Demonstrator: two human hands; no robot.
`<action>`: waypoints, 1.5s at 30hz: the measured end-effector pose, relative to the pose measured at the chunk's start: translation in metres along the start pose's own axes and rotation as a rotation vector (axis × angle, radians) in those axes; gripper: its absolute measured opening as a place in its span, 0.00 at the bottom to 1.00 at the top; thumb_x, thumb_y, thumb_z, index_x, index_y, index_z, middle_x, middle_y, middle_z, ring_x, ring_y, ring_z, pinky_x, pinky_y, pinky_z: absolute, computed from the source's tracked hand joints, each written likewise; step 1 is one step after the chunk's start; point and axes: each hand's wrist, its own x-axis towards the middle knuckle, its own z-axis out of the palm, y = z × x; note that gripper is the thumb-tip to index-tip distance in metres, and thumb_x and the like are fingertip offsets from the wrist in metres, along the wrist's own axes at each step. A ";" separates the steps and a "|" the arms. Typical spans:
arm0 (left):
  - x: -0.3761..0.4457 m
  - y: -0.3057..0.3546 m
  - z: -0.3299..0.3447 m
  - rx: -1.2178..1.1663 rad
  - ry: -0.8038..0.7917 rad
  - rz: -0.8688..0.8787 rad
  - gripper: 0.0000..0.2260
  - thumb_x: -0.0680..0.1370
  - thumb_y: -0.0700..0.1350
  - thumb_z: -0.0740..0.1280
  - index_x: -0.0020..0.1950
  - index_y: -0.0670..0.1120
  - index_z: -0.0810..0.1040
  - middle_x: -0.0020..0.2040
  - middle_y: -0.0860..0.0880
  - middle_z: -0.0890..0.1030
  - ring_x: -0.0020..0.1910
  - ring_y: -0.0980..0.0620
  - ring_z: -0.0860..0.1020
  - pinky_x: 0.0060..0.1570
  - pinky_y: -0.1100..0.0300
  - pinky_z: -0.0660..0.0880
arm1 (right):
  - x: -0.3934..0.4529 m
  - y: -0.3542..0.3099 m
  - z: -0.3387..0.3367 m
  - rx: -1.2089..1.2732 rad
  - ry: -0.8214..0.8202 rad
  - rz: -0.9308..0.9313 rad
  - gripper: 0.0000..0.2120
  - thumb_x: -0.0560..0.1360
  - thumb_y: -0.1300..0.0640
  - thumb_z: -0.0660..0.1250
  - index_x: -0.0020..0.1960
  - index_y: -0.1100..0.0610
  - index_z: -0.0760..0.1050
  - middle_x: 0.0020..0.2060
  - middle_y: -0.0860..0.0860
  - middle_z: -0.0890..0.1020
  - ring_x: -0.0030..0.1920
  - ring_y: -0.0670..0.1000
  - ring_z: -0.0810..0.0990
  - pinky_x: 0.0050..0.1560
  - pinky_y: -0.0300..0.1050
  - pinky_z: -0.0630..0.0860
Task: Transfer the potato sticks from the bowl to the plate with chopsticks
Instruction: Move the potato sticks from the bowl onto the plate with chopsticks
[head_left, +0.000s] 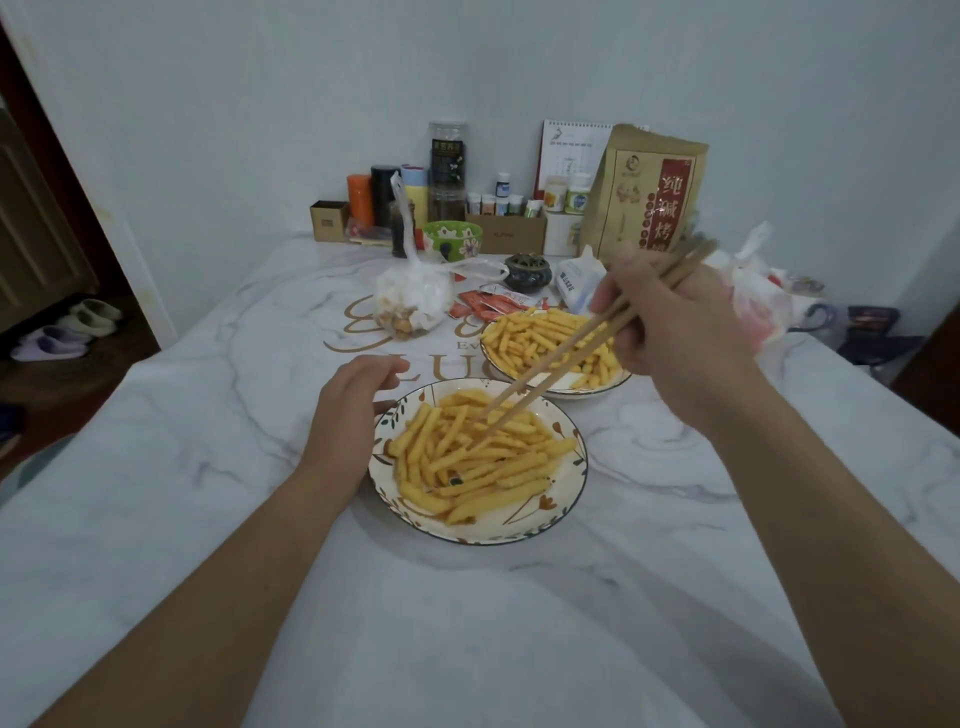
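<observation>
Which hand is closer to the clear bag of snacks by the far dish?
Left. The left hand rests beside the near dish, just below the snack bag. The right hand holds chopsticks farther right.

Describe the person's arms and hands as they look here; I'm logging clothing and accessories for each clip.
Both forearms are bare as far as the picture shows; no sleeve or cuff appears. The left hand and right hand wear no gloves. No watch, bracelet or ring shows on the parts in view. Any clothing further up the arms lies outside the picture.
</observation>
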 end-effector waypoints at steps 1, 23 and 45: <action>0.000 0.000 0.000 -0.001 0.000 -0.003 0.12 0.82 0.45 0.64 0.46 0.49 0.86 0.58 0.43 0.83 0.60 0.51 0.81 0.67 0.43 0.77 | 0.002 0.004 -0.007 0.075 0.076 -0.008 0.22 0.85 0.51 0.60 0.34 0.55 0.78 0.25 0.50 0.71 0.23 0.46 0.64 0.22 0.37 0.61; -0.006 0.001 0.010 0.051 -0.050 -0.150 0.12 0.82 0.49 0.63 0.49 0.51 0.87 0.53 0.49 0.87 0.58 0.49 0.84 0.64 0.40 0.79 | 0.003 0.114 -0.031 -0.365 0.367 -0.270 0.25 0.83 0.43 0.59 0.42 0.63 0.79 0.30 0.55 0.76 0.33 0.58 0.75 0.33 0.60 0.73; -0.007 0.005 0.007 -0.130 -0.004 -0.273 0.13 0.83 0.52 0.64 0.47 0.51 0.87 0.58 0.46 0.87 0.59 0.44 0.85 0.57 0.47 0.82 | -0.015 0.062 -0.029 0.292 0.063 0.089 0.25 0.81 0.47 0.58 0.30 0.55 0.80 0.28 0.56 0.74 0.24 0.50 0.70 0.23 0.38 0.62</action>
